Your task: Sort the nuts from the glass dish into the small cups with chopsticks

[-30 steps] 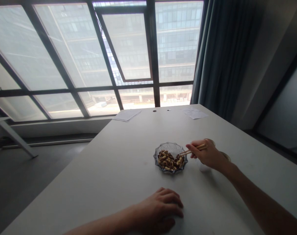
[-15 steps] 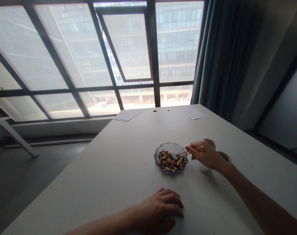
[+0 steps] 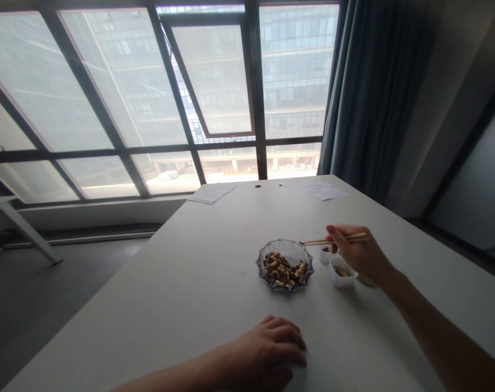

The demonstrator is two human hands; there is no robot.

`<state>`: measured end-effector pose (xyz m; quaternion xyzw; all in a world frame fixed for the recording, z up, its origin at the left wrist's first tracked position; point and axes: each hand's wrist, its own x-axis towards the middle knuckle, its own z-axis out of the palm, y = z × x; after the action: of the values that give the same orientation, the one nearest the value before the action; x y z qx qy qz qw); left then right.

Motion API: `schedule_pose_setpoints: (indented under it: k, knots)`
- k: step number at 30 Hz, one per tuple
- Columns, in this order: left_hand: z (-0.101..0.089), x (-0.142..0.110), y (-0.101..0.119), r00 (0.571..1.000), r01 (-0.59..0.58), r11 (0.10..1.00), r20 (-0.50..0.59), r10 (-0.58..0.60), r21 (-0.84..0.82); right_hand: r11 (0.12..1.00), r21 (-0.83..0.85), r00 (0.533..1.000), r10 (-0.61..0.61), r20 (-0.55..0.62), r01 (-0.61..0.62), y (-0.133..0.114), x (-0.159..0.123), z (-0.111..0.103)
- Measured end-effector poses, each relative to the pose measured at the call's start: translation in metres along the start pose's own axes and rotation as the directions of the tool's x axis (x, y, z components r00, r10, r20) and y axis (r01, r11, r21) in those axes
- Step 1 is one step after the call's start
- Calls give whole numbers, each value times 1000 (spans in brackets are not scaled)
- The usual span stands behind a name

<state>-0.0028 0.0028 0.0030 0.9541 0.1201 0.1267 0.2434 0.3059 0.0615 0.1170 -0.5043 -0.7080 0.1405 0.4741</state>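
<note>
My right hand (image 3: 356,251) grips a pair of chopsticks (image 3: 316,242), held nearly level over the table. Their tips are above the far right rim of a clear glass bowl (image 3: 291,249); a small dark piece seems to be at the tips, too small to name. Inside the bowl lies a pile of brown and tan nuts (image 3: 280,268), some like peanuts in the shell. Below my right hand stand a white cup (image 3: 339,280) with brown pieces and a smaller white cup (image 3: 324,256) with dark contents. My left hand (image 3: 274,345) rests on the tabletop, fingers apart and loosely bent, holding nothing.
Behind my right wrist, a further container (image 3: 367,281) is mostly hidden. Paper sheets (image 3: 213,193) lie at the far left of the white table (image 3: 214,261), and more sheets (image 3: 327,190) at the far right. Windows and a dark curtain (image 3: 353,109) stand beyond.
My right hand has drawn the chopsticks up and to the right, from among the nuts to above the bowl's rim. The white cups now show more fully. My left hand has barely moved.
</note>
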Motion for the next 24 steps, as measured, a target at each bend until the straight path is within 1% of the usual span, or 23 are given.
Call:
schedule_pose_setpoints:
  k: [2, 4, 5, 7, 9, 11, 16, 18, 21, 24]
  knots:
    - [0, 0, -1, 1000, -7, 1000, -10, 7, -9, 999, -27, 994, 24, -109, -27, -2, 3, -17]
    - [0, 0, -1, 1000, -6, 1000, -16, 6, -16, 995, -72, 974, 52, -219, -69, 0, 7, -32]
    - [1, 0, -1, 1000, -4, 1000, -17, 4, -18, 991, -92, 965, 67, -252, -93, 2, 9, -37]
    - [1, 0, -2, 1000, -2, 1000, -16, 1, -16, 983, -112, 958, 115, -264, -148, 6, 12, -45]
    - [1, 1, -2, 1000, 1, 1000, -10, -2, -8, 974, -105, 958, 171, -229, -199, 10, 14, -48]
    - [0, 1, -1, 1000, 6, 1000, -1, -6, -3, 971, -85, 960, 205, -189, -224, 13, 15, -49]
    - [-1, 1, 0, 1000, 13, 1000, 12, -12, -9, 977, -17, 963, 208, -171, -214, 15, 14, -47]
    - [-1, 1, 0, 1000, 15, 1000, 12, -15, -11, 977, 33, 968, 211, -135, -209, 13, 12, -43]
    - [-1, 1, 1, 1000, 14, 1000, 2, -14, -13, 978, 102, 983, 185, -10, -183, 6, 8, -31]
    - [1, 0, 0, 1000, 11, 1000, -13, -11, -4, 978, 115, 977, 158, 146, -175, -1, 3, -18]
